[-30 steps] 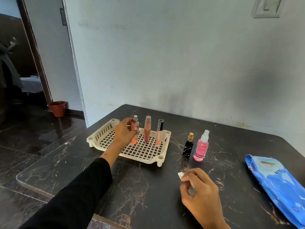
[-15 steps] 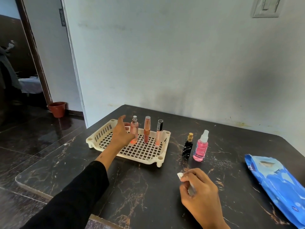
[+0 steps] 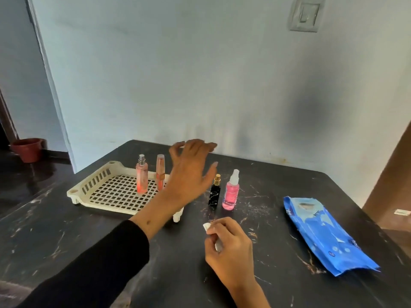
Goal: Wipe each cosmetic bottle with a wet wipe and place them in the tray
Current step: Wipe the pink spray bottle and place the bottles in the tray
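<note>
A cream slotted tray (image 3: 97, 185) sits on the dark table. In it stand a pink spray bottle (image 3: 142, 174) and a peach tube (image 3: 160, 172); a third tube is hidden behind my left hand. My left hand (image 3: 191, 172) hovers with spread fingers above the tray's right end, holding nothing, just left of a small black bottle with a gold cap (image 3: 214, 191). A pink spray bottle with a white nozzle (image 3: 231, 191) stands right of it on the table. My right hand (image 3: 229, 245) pinches a crumpled white wet wipe (image 3: 207, 226) near the table's front.
A blue wet-wipe pack (image 3: 327, 234) lies on the table (image 3: 66, 236) at the right. The wall runs close behind the table. A terracotta pot (image 3: 27, 150) stands on the floor at far left by a doorway.
My left hand let go of the pink spray bottle in the tray and moved right, up toward the black bottle. My right hand kept still with the wipe.
</note>
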